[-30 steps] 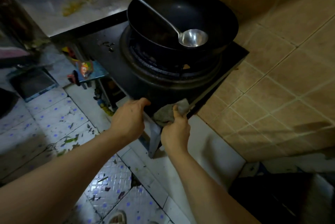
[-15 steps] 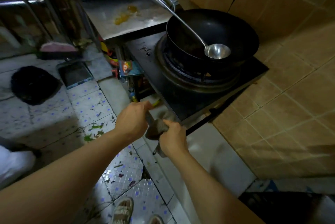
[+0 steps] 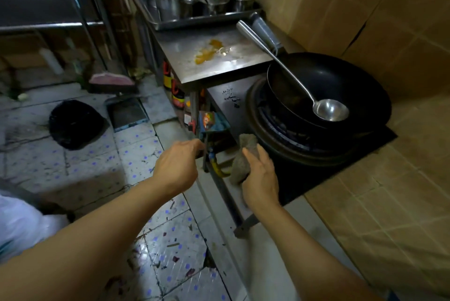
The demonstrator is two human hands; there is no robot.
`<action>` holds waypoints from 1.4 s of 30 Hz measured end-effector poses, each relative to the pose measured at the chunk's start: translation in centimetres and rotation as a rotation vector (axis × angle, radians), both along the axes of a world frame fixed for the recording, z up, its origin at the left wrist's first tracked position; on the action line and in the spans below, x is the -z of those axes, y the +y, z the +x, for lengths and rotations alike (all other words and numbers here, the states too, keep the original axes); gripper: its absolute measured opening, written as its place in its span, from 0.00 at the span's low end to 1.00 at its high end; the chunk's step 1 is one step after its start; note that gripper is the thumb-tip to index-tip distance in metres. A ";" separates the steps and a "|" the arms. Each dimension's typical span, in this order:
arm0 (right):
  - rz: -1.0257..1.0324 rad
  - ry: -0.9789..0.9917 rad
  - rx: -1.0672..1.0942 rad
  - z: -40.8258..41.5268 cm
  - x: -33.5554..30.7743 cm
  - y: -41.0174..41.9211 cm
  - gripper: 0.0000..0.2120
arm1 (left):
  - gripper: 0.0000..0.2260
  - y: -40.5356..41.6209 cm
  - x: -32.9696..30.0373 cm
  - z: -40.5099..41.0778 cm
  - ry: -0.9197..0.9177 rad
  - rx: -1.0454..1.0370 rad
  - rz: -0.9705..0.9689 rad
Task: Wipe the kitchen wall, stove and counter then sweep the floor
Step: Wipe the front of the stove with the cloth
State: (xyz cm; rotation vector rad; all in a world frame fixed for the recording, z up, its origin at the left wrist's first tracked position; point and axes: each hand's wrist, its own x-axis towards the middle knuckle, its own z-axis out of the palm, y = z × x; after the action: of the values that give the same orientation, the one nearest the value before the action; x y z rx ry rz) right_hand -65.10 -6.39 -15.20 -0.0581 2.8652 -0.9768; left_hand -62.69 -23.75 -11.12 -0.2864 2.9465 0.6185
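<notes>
My right hand (image 3: pixel 260 178) grips a grey cloth (image 3: pixel 243 157) at the front left edge of the black stove (image 3: pixel 316 176). A black wok (image 3: pixel 345 86) with a steel ladle (image 3: pixel 330 109) in it sits on the burner. My left hand (image 3: pixel 177 166) hovers just left of the stove's front corner, fingers loosely curled and holding nothing. The steel counter (image 3: pixel 229 66) behind the stove carries a yellow spill (image 3: pixel 209 53). The tan tiled wall (image 3: pixel 394 20) runs along the right. The tiled floor (image 3: pixel 136 154) is littered with scraps.
Steel pots (image 3: pixel 175 0) stand on a tray at the back of the counter. A pink-bristled broom (image 3: pixel 110 81), a dustpan (image 3: pixel 127 113) and a black bag (image 3: pixel 75 124) lie on the floor to the left. Bottles (image 3: pixel 176 91) stand under the counter.
My left hand has let go of the cloth and moved away to the left. My right hand has lifted the cloth onto the stove's front edge. The view has swung up and left.
</notes>
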 end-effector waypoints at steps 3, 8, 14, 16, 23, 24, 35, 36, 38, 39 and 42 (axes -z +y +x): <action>0.035 0.082 0.052 -1.9 -0.1 -1.5 0.23 | 0.22 -2.4 -0.1 -1.4 0.019 0.014 0.005; 0.083 0.107 0.027 -4.6 -0.7 -3.7 0.24 | 0.20 -5.3 0.1 -3.1 0.024 0.047 0.011; 0.001 0.059 0.105 -8.2 -0.5 -5.7 0.23 | 0.17 -7.0 0.1 -6.3 -0.005 0.056 0.046; 0.016 0.069 0.109 -10.2 -0.3 -6.0 0.22 | 0.18 -7.3 0.1 -8.3 -0.003 0.059 0.058; 0.176 0.150 0.088 -17.7 -0.6 -7.6 0.25 | 0.19 -6.8 0.8 -15.3 0.008 0.053 0.083; 0.229 0.159 0.071 -18.7 -0.2 -7.9 0.25 | 0.19 -6.7 1.2 -16.5 -0.002 0.046 0.090; 0.386 -0.020 -0.113 -22.9 3.8 -9.0 0.29 | 0.19 -6.6 4.4 -22.7 -0.011 0.129 0.126; 0.376 -0.045 -0.137 -22.9 4.2 -9.1 0.30 | 0.19 -6.7 4.7 -23.1 -0.007 0.139 0.123; 0.368 -0.069 -0.136 -22.7 5.1 -9.6 0.30 | 0.20 -6.8 5.4 -24.4 -0.004 0.166 0.124; 0.359 -0.066 -0.112 -22.5 5.5 -10.0 0.29 | 0.19 -6.9 5.7 -25.0 0.000 0.173 0.131; 0.356 0.006 0.002 -22.3 6.8 -11.6 0.28 | 0.19 -7.0 6.1 -27.1 0.014 0.197 0.172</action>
State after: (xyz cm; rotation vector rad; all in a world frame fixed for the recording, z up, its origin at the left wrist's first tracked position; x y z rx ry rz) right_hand -87.43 -17.94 -21.99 -0.0274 2.9942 -0.4548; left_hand -89.77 -30.77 -17.25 0.0255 2.8616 0.8401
